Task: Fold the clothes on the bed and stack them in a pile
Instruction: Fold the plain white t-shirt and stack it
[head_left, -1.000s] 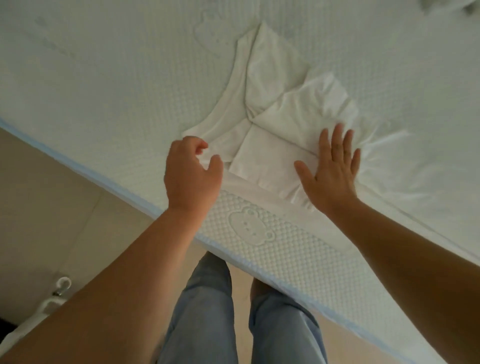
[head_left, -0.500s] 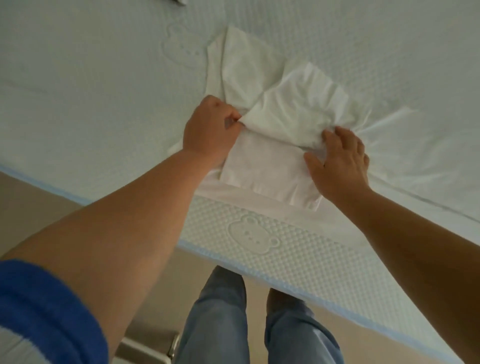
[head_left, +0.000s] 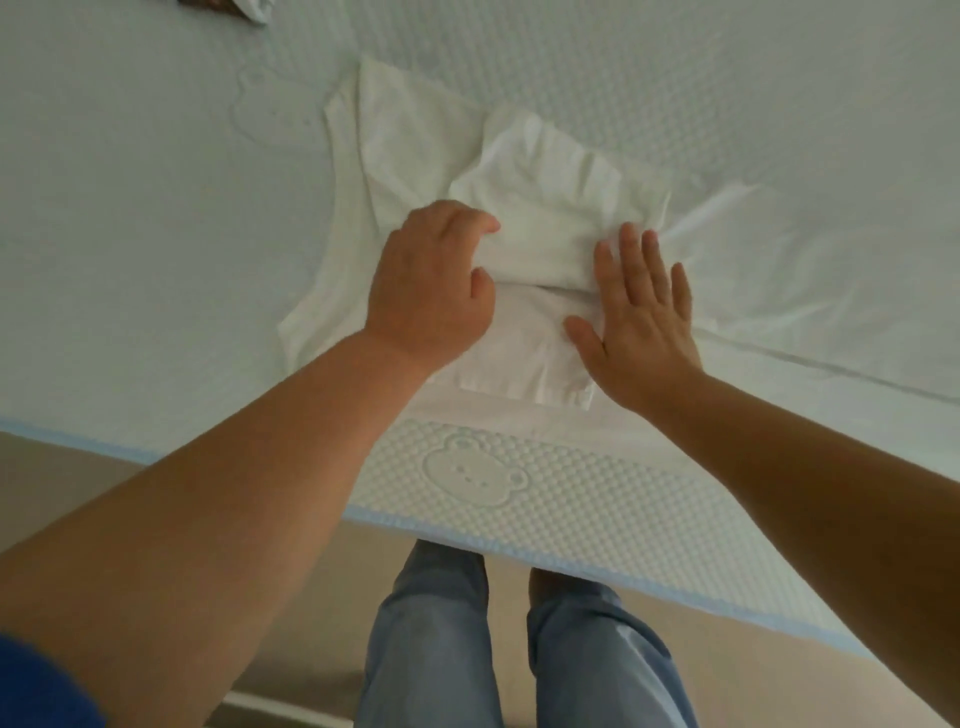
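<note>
a: where's the shirt?

b: on the bed, spread near the front edge, about the middle of the view. it's white and partly folded, with a bunched flap lying over its middle and a flat folded panel at 6 o'clock from that flap.

a: and the left hand?

b: on the shirt's left half. its fingers are curled and the thumb is tucked in, gripping the left edge of the bunched flap.

a: the right hand?

b: at 3 o'clock from the left one, close by but apart. it lies flat, fingers straight and a little spread, thumb out to the left, pressing the cloth where the flap meets the flat panel. it holds nothing.

a: anything else on the bed?

b: a white sheet runs off to 3 o'clock, wrinkled just beside the right hand. a bear face is embossed in the dimpled cover at 6 o'clock from the shirt, near the pale blue edge trim. at 11 o'clock, at the top border, a scrap of some other item shows, too cut off to tell what it is.

a: below the bed?

b: the person's legs in blue jeans, standing on a beige floor. a blue sleeve is at 7 o'clock in the corner.
</note>
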